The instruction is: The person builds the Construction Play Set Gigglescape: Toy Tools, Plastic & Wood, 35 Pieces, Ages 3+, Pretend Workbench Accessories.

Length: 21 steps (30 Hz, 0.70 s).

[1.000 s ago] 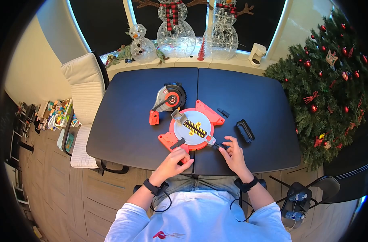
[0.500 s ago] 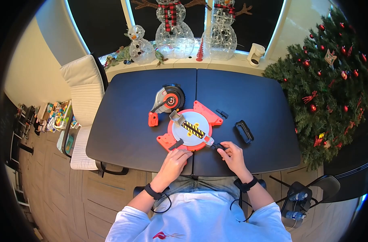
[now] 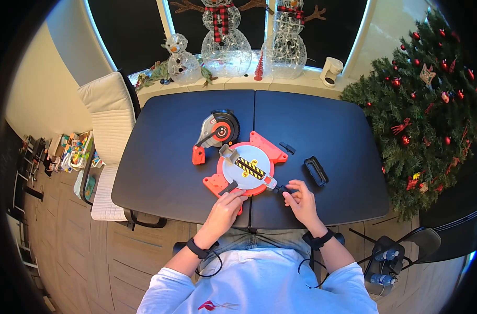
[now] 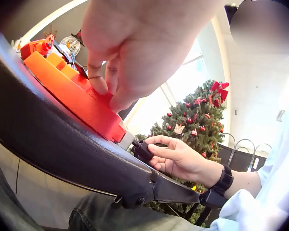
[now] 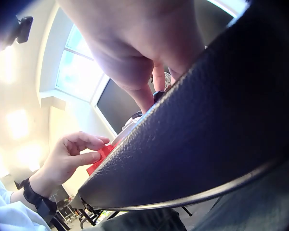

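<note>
A red toy base with a round grey disc and a yellow-and-black striped strip lies near the table's front edge. A black knob sticks out of its near right side. My right hand pinches this knob between thumb and fingers; the knob also shows in the left wrist view. My left hand rests its fingertips on the near red rim, beside a dark grey lever. In the left wrist view, its fingers point down onto the red plastic.
Behind the base stands a grey and black toy wheel with a red-ended crank arm. A black oblong ring and a small black piece lie to the right. A seam crosses the black table; a chair stands left.
My left hand has come from just off the base onto its near rim, then shifted slightly along it. The right hand stays at the knob, its fingers shifting a little around it.
</note>
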Tool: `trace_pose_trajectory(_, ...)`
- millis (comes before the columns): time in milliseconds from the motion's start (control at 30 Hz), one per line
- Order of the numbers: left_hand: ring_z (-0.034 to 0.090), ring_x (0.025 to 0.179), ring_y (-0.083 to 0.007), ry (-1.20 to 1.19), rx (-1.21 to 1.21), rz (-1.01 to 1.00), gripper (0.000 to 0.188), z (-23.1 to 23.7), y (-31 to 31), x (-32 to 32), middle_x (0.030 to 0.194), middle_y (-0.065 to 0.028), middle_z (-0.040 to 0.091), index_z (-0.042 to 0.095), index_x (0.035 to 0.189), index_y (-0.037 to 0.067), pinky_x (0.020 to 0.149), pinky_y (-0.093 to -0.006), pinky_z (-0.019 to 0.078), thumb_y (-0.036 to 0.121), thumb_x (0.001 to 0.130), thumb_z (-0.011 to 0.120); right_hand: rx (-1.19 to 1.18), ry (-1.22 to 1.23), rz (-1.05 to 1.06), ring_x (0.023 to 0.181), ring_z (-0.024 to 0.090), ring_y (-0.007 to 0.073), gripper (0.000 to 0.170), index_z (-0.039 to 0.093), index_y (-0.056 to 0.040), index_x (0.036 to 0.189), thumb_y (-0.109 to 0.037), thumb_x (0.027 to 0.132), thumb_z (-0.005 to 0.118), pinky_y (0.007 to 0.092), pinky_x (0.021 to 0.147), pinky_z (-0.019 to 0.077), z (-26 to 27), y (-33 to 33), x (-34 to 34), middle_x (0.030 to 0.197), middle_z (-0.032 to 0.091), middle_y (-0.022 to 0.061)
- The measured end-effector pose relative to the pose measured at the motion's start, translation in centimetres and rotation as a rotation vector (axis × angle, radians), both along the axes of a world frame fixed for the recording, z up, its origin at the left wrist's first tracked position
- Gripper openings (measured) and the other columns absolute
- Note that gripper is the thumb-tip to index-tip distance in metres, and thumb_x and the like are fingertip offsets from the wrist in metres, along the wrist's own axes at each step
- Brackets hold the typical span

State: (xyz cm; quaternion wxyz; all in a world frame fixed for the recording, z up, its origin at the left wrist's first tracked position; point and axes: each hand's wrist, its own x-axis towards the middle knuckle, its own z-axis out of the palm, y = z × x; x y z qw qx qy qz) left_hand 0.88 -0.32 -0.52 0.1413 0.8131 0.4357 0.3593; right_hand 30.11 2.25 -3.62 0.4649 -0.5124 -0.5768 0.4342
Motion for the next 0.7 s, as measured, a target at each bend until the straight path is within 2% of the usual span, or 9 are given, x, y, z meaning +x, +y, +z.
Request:
trace_pose_trajectory(133, 0.067, 0.104, -0.0349, 0.008, 0.002, 0.001, 0.028, 0.1, 0.0, 0.1, 0.128, -0.0131, 0.073, 0.073, 0.119, 0.000, 0.094, -0.0439, 0.0557, -0.003, 0.091, 0.072, 0.133, -0.104, 0.027, 0.077, 0.074, 0.0138, 0.042, 0.056, 0.0032, 0.133, -0.003, 0.097, 0.077, 0.0260, 0.065, 0.0613, 0.2, -0.2, 0.1, 0.125, 0.066, 0.0176)
trace_pose_trajectory(333, 0.065, 0.105, -0.0333, 0.025, -0.027, -0.016, 0.031, 0.0, 0.0, 0.1, 0.134, -0.0135, 0.072, 0.073, 0.123, 0.001, 0.095, -0.0424, 0.0538, -0.002, 0.092, 0.071, -0.054, 0.044, 0.051, 0.079, 0.074, 0.0143, 0.045, 0.056, 0.0011, 0.135, -0.001, 0.096, 0.079, 0.0263, 0.066, 0.0614, -1.0, 0.5, 0.4, 0.122, 0.065, 0.0151)
trace_pose_trajectory(533, 0.065, 0.107, -0.0335, 0.080, -0.027, 0.005, 0.034, 0.0, -0.1, 0.4, 0.142, -0.0159, 0.069, 0.072, 0.127, 0.001, 0.099, -0.0414, 0.0511, -0.003, 0.093, 0.069, 0.117, -0.080, 0.017, 0.079, 0.075, 0.0146, 0.042, 0.055, 0.0021, 0.135, -0.003, 0.099, 0.075, 0.0260, 0.066, 0.0616, -0.2, -0.1, -0.1, 0.123, 0.065, 0.0163)
trace_pose_trajectory(700, 0.059, 0.103, -0.0324, 0.087, -0.044, -0.042, 0.040, 0.0, 0.0, 0.2, 0.144, -0.0154, 0.067, 0.070, 0.128, -0.001, 0.099, -0.0402, 0.0525, -0.005, 0.088, 0.066, 0.006, 0.010, 0.034, 0.080, 0.076, 0.0153, 0.044, 0.054, 0.0024, 0.135, -0.002, 0.098, 0.077, 0.0261, 0.066, 0.0617, -0.8, 0.3, 0.2, 0.120, 0.061, 0.0147)
